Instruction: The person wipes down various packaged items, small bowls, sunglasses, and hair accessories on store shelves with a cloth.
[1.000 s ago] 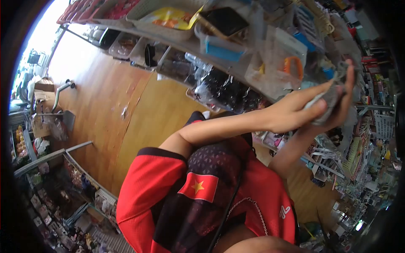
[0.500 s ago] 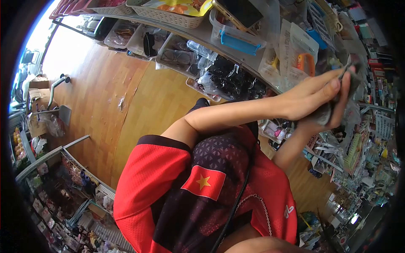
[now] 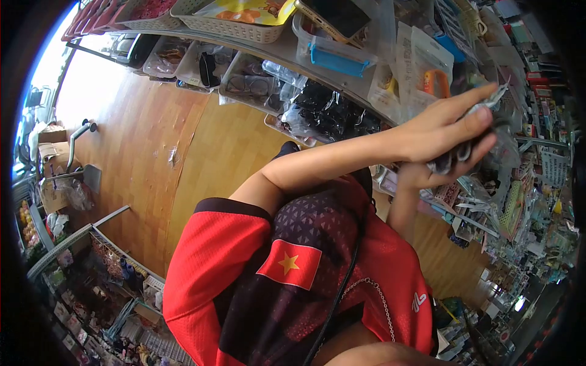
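Observation:
My left hand [image 3: 442, 128] reaches across from the left, fingers extended over a crumpled dark grey, pale-edged bundle [image 3: 448, 161]. Under it is my right hand [image 3: 430, 177], its fingers curled round the bundle from below. The bundle is squeezed between both palms; its kind is hard to make out, as the fingers cover most of it. Just behind my hands, on the shelf [image 3: 342, 79], are clear packets [image 3: 421, 52], one with an orange item [image 3: 436, 83] inside. A phone [image 3: 336, 18] lies on a clear plastic box with a blue latch [image 3: 339, 60].
A woven basket [image 3: 232, 29] holding a yellow packet stands on the shelf. Below hang bins of glasses [image 3: 250, 85] and black plastic-wrapped goods [image 3: 332, 113]. Crowded goods racks [image 3: 525, 201] rise on the right. A metal rack [image 3: 91, 229] stands lower left on the wooden floor [image 3: 140, 158].
My hands have moved slightly down and left, and their palms have parted a little, showing more of the grey bundle. The whole view has shifted slightly.

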`<state>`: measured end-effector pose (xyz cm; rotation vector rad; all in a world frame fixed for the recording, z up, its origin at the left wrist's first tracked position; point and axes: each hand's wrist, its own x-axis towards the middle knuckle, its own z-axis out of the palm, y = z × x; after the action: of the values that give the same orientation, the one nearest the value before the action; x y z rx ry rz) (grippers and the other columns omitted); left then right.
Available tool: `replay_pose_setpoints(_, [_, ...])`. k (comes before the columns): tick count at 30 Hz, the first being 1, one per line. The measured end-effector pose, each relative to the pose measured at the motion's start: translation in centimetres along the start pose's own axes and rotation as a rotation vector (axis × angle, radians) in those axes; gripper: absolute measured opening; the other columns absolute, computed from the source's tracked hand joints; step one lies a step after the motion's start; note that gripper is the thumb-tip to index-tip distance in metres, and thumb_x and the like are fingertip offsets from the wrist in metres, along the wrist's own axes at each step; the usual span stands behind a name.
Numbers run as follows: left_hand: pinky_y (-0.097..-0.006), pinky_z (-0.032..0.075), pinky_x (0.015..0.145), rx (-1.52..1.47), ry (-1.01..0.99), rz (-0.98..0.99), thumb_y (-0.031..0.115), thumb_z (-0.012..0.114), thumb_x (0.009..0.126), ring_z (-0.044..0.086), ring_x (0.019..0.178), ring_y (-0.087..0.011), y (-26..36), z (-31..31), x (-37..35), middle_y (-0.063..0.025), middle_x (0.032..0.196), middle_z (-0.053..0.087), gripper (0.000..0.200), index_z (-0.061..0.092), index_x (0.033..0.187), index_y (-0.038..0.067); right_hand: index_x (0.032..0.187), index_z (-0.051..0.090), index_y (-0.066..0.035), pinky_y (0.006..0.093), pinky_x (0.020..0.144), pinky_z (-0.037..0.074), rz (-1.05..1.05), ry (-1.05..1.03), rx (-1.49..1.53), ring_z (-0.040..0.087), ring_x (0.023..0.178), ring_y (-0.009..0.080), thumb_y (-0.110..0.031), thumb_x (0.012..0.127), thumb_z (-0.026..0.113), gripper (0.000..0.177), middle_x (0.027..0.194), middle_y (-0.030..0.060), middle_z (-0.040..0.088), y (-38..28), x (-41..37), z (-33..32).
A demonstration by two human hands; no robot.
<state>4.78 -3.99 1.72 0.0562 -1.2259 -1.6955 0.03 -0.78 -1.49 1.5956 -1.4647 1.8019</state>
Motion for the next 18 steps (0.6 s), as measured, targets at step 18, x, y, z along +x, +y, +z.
replay_pose_setpoints(18, [-0.0307, 0.03, 0.092, -0.187, -0.195, -0.073, 0.034, 0.049, 0.086, 0.038, 0.11, -0.017, 0.3, 0.0, -0.4, -0.0111, 0.116, 0.043, 0.065, 0.018, 0.134, 0.004, 0.117, 0.044, 0.003, 0.0347, 0.093, 0.034, 0.004, 0.002, 0.063, 0.046, 0.109, 0.0252, -0.026, 0.086, 0.037, 0.043, 0.12, 0.0155, 0.047, -0.4, 0.6, -1.3])
